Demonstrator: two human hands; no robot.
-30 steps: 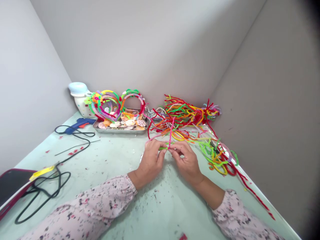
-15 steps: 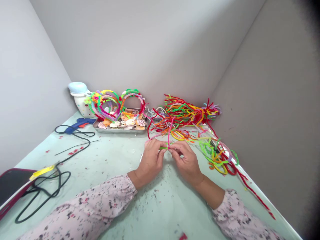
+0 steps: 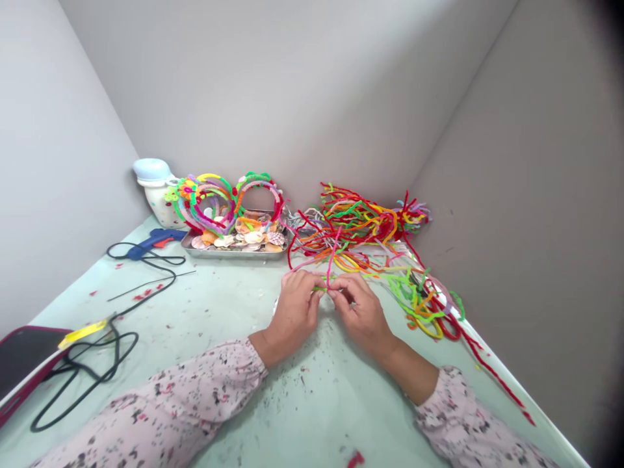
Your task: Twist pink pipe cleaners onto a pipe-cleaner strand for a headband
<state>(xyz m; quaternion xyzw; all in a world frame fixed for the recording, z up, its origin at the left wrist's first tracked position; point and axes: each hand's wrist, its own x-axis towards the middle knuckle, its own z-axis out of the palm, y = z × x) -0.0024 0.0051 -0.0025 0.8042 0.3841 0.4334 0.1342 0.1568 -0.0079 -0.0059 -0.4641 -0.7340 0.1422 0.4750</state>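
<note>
Over the middle of the table my left hand (image 3: 296,312) and my right hand (image 3: 363,313) meet fingertip to fingertip, both closed in a pinch. Between the left fingers is a green pipe cleaner (image 3: 320,288), mostly hidden by the hand. A pink pipe cleaner (image 3: 333,257) rises from the pinch point, its free end pointing up and slightly right. My right thumb and forefinger grip its lower end, where it meets the green one. Just behind the hands lies a big tangled pile of colourful pipe cleaners (image 3: 361,218).
Left of the pile, a metal tray (image 3: 236,255) holds seashells and fuzzy headbands (image 3: 260,182). A blue glue gun (image 3: 156,242) with a black cord (image 3: 116,348) lies left, before a white blue-lidded container (image 3: 158,195). Loose green pipe cleaners (image 3: 414,300) lie right; a dark red-edged device (image 3: 29,357) sits left.
Almost nothing has moved. The pink pipe cleaner's top leans slightly further right, and my fingertips have shifted very little.
</note>
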